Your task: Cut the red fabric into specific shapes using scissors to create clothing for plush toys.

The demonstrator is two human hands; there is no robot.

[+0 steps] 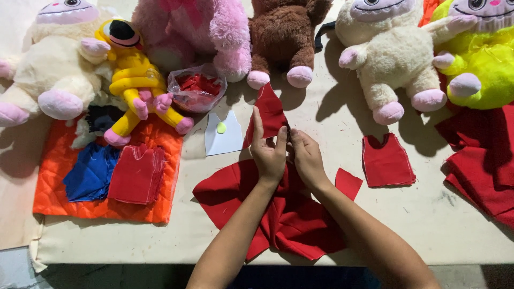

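Both hands are close together in the middle of the table [332, 235]. The left hand [269, 152] & right hand [306, 158] pinch a small red piece [269, 113] and hold it up a bit; it sticks up past the fingers, toward the toys. Under the wrists lies the big red cloth [289, 214], flat & spread out. Just left of the piece is a white paper shape [222, 140] w/ a little yellow dot on it. To the right lies a cut red vest [386, 160], and a small red scrap [348, 183] sits between it and the right arm. A clear bag [197, 88] of red bits is near the top, by a yellow toy [136, 80]. Soft toys line the back: cream, pink, brown, cream, yellow-green. On the left is an orange mat [59, 176] w/ a red stack [137, 174] & blue cloth [91, 172] on it. More red cloth is piled at the far right.
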